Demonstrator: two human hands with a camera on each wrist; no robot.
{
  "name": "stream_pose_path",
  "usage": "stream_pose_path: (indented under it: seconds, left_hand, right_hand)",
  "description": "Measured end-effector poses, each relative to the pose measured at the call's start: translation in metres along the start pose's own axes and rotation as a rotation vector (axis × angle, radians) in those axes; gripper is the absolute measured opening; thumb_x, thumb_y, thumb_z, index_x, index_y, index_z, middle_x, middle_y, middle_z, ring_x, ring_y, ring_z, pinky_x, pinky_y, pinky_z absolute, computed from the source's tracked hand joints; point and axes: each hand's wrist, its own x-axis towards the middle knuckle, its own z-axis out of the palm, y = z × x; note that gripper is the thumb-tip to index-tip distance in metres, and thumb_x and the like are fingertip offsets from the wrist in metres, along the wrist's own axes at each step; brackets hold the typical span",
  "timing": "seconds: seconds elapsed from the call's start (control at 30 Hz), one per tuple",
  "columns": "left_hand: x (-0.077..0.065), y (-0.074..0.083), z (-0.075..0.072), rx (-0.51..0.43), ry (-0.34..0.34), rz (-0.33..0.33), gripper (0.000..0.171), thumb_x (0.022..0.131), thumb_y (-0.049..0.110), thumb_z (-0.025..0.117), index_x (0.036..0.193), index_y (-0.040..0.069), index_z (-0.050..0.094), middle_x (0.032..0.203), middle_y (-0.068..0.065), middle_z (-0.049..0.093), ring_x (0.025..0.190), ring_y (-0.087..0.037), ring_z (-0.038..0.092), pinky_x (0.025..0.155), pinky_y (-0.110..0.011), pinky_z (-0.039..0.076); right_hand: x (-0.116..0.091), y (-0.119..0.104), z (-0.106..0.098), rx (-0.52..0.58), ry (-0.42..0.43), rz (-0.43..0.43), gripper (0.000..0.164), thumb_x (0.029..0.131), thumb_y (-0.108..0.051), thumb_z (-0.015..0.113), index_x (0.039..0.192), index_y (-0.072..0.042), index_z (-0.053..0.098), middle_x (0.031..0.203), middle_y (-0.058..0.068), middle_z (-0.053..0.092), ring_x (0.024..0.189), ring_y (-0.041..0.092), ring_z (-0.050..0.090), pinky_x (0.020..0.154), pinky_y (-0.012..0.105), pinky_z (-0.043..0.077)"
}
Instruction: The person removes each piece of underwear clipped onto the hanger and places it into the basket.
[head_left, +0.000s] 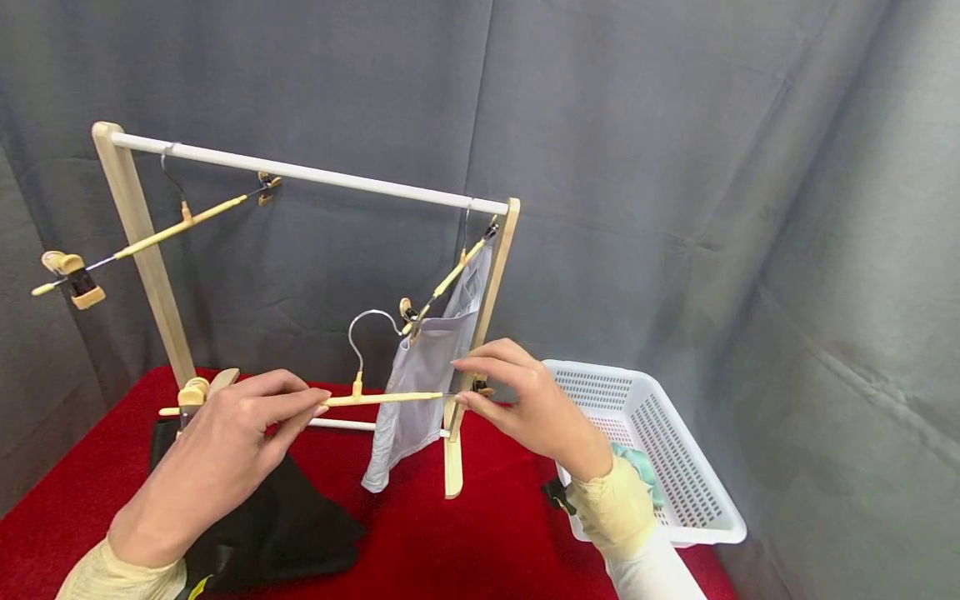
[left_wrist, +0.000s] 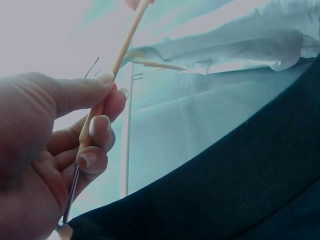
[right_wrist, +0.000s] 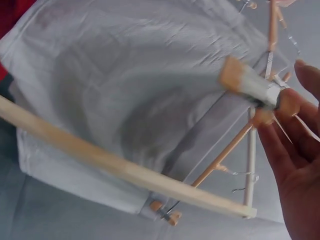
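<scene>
On the near side of a white-barred wooden rack (head_left: 300, 172), clamping the left grip (head_left: 225, 450) on a thin yellow clip hanger (head_left: 397, 398), with the right grip (head_left: 532, 400) apart beside its end clip.

Just right of the right hand (head_left: 528, 400) sits a white basket (head_left: 697, 454) — teal cloth (head_left: 636, 461) inside. Beyond the left hand (head_left: 232, 437), higher up, hangs a two-clip hanger (head_left: 153, 238); a pale garment (head_left: 442, 350) hangs past both — grey curtain (head_left: 637, 167) behind.
</scene>
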Motion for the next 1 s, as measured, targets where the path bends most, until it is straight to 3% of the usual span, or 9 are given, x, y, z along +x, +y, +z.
stream_pose_path:
  seconds: [0.17, 0.43, 0.67, 1.0]
  left_hand:
    - [0.0, 0.002, 0.007, -0.007, 0.017, 0.009, 0.034, 0.064, 0.007, 0.078, 0.097, 0.015, 0.071, 0.086, 0.009, 0.06, 0.065, -0.001, 0.047, 0.053, -0.02, 0.046]
    - [0.002, 0.008, 0.016, -0.014, 0.05, 0.045, 0.035, 0.064, 0.006, 0.078, 0.097, 0.016, 0.071, 0.086, 0.008, 0.06, 0.065, -0.002, 0.046, 0.052, -0.02, 0.046]
    - [0.005, 0.011, 0.021, -0.031, 0.05, 0.063, 0.032, 0.067, 0.009, 0.077, 0.098, 0.016, 0.071, 0.087, 0.009, 0.059, 0.065, -0.001, 0.045, 0.053, -0.018, 0.045]
    - [0.005, 0.015, 0.029, -0.021, 0.087, 0.06, 0.034, 0.066, 0.004, 0.077, 0.098, 0.014, 0.071, 0.085, 0.006, 0.06, 0.068, -0.004, 0.047, 0.055, -0.021, 0.048]
  right_hand:
    - [0.011, -0.014, 0.003, -0.001, 0.03, -0.042, 0.032, 0.081, -0.016, 0.067, 0.113, -0.014, 0.063, 0.104, -0.002, 0.06, 0.096, 0.008, 0.052, 0.077, 0.022, 0.048]
    - [0.022, -0.028, 0.015, 0.035, -0.113, 0.035, 0.031, 0.086, -0.024, 0.063, 0.114, -0.012, 0.062, 0.099, -0.002, 0.059, 0.087, 0.004, 0.049, 0.067, 0.013, 0.046]
    - [0.027, -0.032, 0.03, 0.112, -0.159, 0.121, 0.036, 0.088, -0.035, 0.059, 0.114, -0.011, 0.063, 0.102, -0.003, 0.061, 0.09, 0.007, 0.056, 0.077, 0.018, 0.049]
    - [0.035, -0.032, 0.045, 0.256, -0.195, 0.165, 0.027, 0.084, -0.03, 0.063, 0.105, -0.014, 0.064, 0.094, -0.006, 0.062, 0.091, -0.001, 0.056, 0.083, 0.02, 0.047]
